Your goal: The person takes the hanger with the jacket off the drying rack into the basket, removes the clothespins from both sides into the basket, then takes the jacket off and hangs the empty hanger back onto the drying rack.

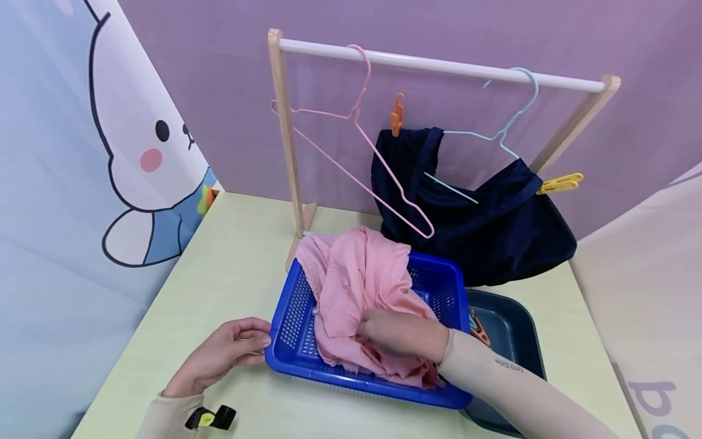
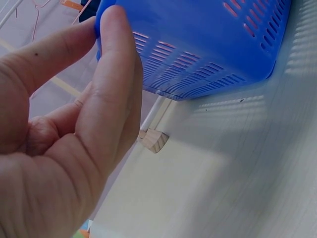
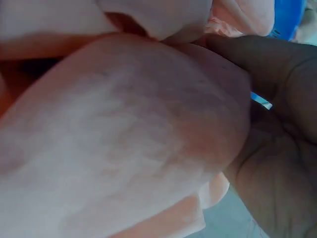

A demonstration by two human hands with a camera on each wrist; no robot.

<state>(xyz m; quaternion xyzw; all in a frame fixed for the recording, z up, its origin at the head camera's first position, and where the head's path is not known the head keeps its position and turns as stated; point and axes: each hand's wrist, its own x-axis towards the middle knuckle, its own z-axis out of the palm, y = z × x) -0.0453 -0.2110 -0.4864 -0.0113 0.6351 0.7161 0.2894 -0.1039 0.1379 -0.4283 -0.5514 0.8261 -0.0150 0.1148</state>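
Head view: lower ctr, a blue plastic basket point(image 1: 351, 379) sits on a pale table point(image 1: 236, 256) w/ a crumpled pink garment point(image 1: 356, 274) bunched inside, spilling over the far-left rim. The right hand point(image 1: 403, 334) grips the cloth approx. mid-heap; the left hand point(image 1: 225, 353), lower L, pinches the basket's left edge. Upper ctr, a pink hanger point(image 1: 404, 196) hangs bare, its lower tip near the heap; a lifted fold could snag there & swing it. Lower R, the right forearm crosses a dark tray point(image 1: 515, 332) w/ clothespins point(image 1: 479, 329); a low sweep might knock it.

L wrist view: thumb & finger hold just the rim, upper ctr-left. It's a small hold, so a hard tug on the cloth could slide or tip the basket, poss. bumping the wooden rack foot point(image 2: 156, 141), ctr.

R wrist view: pink cloth fills L & ctr, grip at R; fingertips hidden, so can't tell how many layers are caught. If only one, the rest may drag or drop.
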